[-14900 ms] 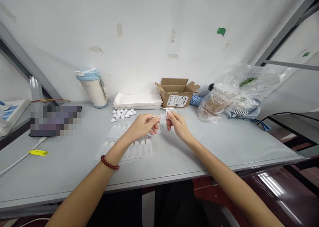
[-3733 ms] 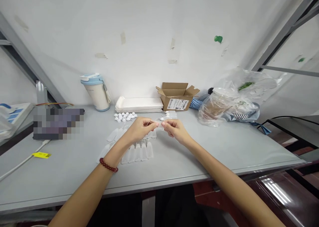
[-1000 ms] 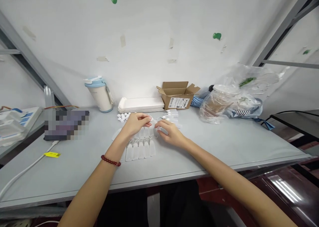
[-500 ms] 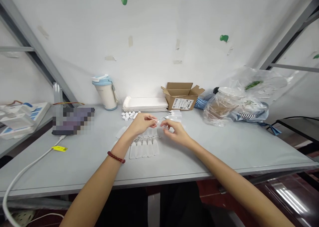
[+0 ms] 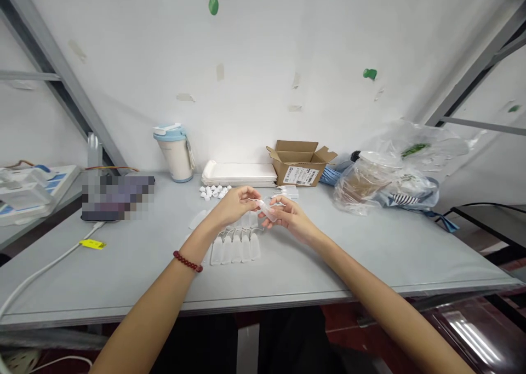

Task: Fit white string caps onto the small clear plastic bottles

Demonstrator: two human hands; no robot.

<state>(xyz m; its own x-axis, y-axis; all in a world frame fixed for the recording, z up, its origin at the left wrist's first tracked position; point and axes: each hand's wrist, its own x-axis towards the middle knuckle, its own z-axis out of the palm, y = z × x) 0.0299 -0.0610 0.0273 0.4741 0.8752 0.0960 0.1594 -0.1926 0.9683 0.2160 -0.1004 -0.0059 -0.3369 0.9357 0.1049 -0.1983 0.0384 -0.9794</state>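
Observation:
My right hand (image 5: pixel 290 219) is closed on a small translucent white tag (image 5: pixel 269 211), gripped between thumb and fingers and tilted above the table. My left hand (image 5: pixel 234 205) pinches a thin white cord (image 5: pixel 253 200) at the tag's upper end. Just below both hands, several similar translucent tags (image 5: pixel 236 249) lie in a row, white cord loops at their tops. Another row behind them is partly covered by my hands. Small white pieces (image 5: pixel 214 191) are piled beyond my left hand. More small clear-and-white items (image 5: pixel 289 191) sit behind my right hand.
Along the wall stand a tumbler (image 5: pixel 174 154), a stack of white trays (image 5: pixel 240 174) and an open cardboard box (image 5: pixel 299 166). Plastic-wrapped items (image 5: pixel 365 182) are at the right. A blurred-out device (image 5: pixel 119 197) with a white cable (image 5: pixel 53 267) lies left.
My right hand, earlier apart from my left with its fingers curled, now grips the translucent tag against the cord in my left hand. The view has shifted slightly.

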